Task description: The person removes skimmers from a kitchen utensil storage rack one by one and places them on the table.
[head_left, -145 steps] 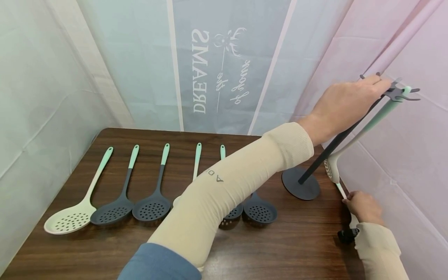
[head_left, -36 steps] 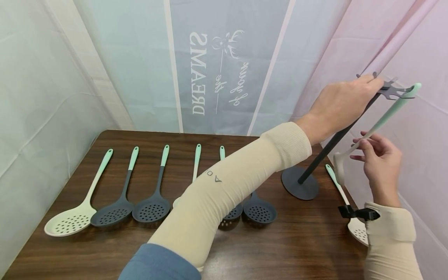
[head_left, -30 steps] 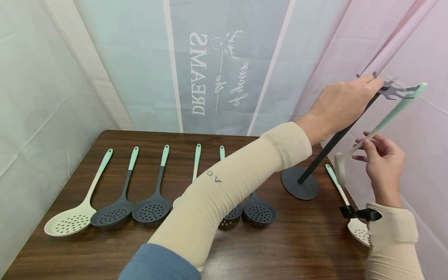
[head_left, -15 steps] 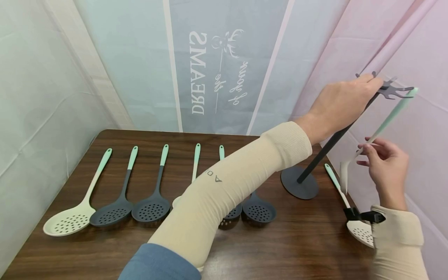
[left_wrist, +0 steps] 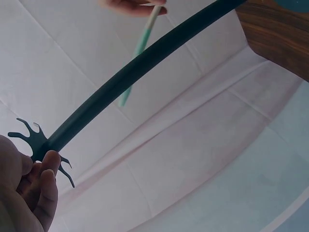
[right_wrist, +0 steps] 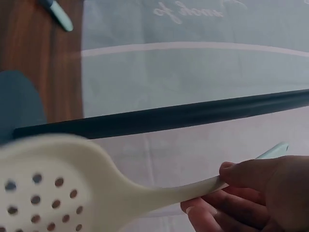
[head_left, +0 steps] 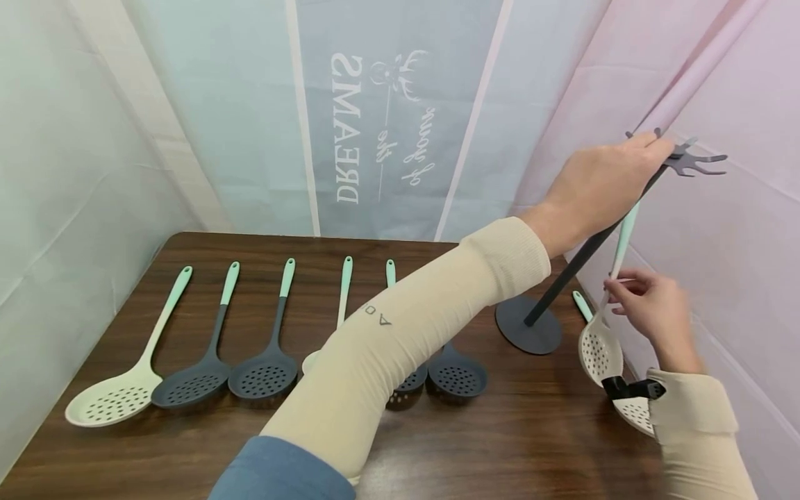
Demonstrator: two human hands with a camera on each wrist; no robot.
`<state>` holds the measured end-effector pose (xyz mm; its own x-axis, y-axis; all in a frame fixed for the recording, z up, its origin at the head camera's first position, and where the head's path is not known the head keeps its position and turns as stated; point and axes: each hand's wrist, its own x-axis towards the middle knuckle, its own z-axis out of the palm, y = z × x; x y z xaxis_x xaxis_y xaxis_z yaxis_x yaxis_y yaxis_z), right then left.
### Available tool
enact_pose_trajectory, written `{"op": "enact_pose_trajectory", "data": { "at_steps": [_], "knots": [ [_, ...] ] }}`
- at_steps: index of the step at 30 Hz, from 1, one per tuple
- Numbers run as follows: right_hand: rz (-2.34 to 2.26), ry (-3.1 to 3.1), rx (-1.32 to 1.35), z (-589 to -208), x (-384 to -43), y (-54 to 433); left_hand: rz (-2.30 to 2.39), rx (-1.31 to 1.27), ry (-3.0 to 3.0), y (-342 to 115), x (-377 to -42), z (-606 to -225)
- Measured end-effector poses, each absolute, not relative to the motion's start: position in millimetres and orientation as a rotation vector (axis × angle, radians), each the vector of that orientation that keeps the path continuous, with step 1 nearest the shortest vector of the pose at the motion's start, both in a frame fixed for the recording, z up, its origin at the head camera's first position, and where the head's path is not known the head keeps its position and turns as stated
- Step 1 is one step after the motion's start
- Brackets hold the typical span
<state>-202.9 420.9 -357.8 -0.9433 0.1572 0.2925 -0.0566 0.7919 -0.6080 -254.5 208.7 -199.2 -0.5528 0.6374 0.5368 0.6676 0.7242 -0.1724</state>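
Note:
My left hand (head_left: 600, 184) holds the top of a dark utensil stand just below its hooks (head_left: 696, 163); in the left wrist view its fingers (left_wrist: 48, 193) curl about the head of the pole (left_wrist: 130, 70). My right hand (head_left: 656, 312) pinches the shaft of a white skimmer (head_left: 600, 351) with a mint handle. In the right wrist view, the skimmer's perforated bowl (right_wrist: 53, 188) is close to the camera and partly cut off. Its handle (left_wrist: 141, 43) is off the hooks, beside the pole. A second white skimmer (head_left: 634, 414) lies on the table, partly hidden.
Several white and dark grey skimmers with mint handles, among them a dark grey skimmer (head_left: 264, 380), lie in a row on the wooden table (head_left: 500, 444). My left sleeve (head_left: 406, 319) covers part of the row. A fabric wall (head_left: 737, 278) stands close on the right.
Earlier the white skimmer hung on a hook while my right hand was at the other one on the table. My right hand has since taken it off and moved it down and left.

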Motion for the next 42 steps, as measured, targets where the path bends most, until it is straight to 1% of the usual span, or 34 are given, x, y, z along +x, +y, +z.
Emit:
{"op": "enact_pose_trajectory", "data": {
  "at_steps": [9, 21, 29, 37, 42],
  "knots": [
    [0.688, -2.83, -0.017, -385, -204, 416, -0.095, -0.962, -2.317, 210, -251, -204],
    [0.776, -3.146, -0.018, -408, -207, 415, -0.09, -0.939, -2.297, 212, -257, -203],
    [0.669, -3.251, 0.112, -424, -213, 415, -0.093, -0.93, -2.297, 212, -263, -200],
    [0.702, -3.333, -0.077, -435, -211, 411, -0.121, -0.959, -2.331, 209, -265, -198],
    [0.664, -3.337, -0.116, -438, -209, 407, -0.122, -0.97, -2.324, 207, -266, -196]
  ]
}}
